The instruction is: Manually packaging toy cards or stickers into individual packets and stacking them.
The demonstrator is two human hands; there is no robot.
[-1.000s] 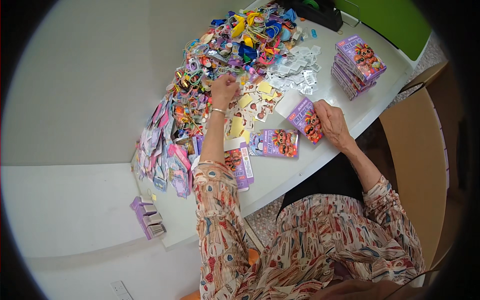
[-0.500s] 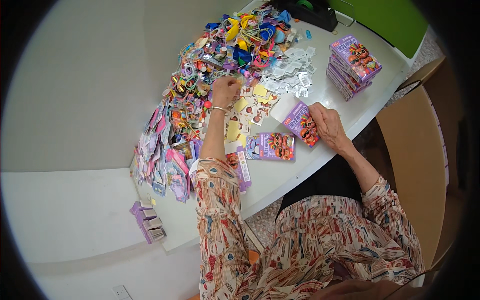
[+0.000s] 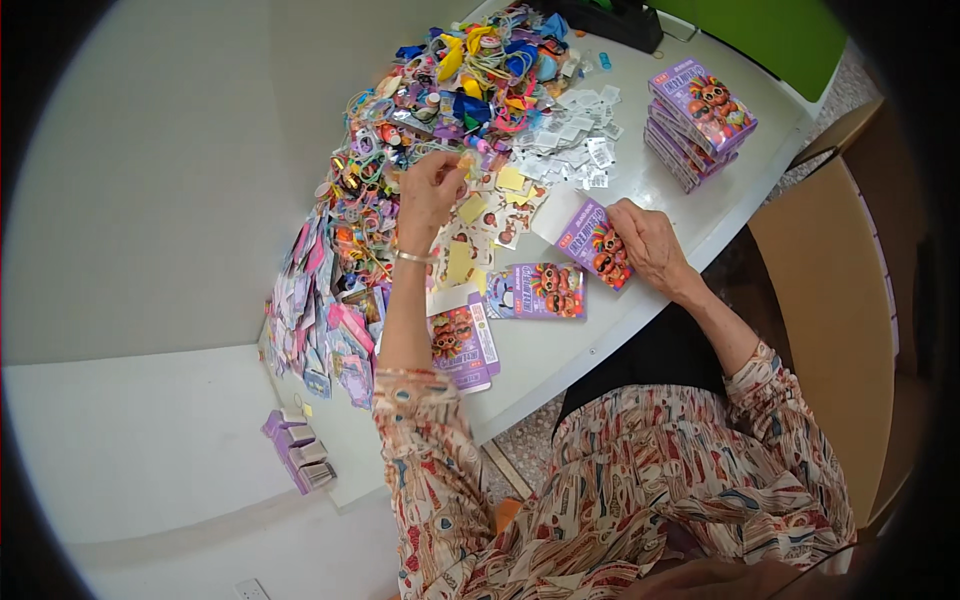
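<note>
I had the left hand [image 3: 430,198] well to the left of the stack of cartons [image 3: 702,120], its forearm rising steeply, a bracelet [image 3: 416,257] round the wrist, fingers bent in toward the thumb. Something small and yellowish showed at the fingertips; I could not tell whether they gripped it. The right hand [image 3: 650,245], its forearm slanting, was closed on the right edge of the open carton [image 3: 592,243], nearer the wearer than the stack and left of it, with a white flap [image 3: 555,212] splayed at the far end.

That carton was purple printed cardboard showing orange characters in sunglasses beneath pale lettering; the stack bore the same print. Just left of the stack I saw flat, shiny sachets [image 3: 575,140], some marked with dark print; farther left, a tangled heap of trinkets [image 3: 460,90], cords and bright yellow and blue pieces among them.
</note>
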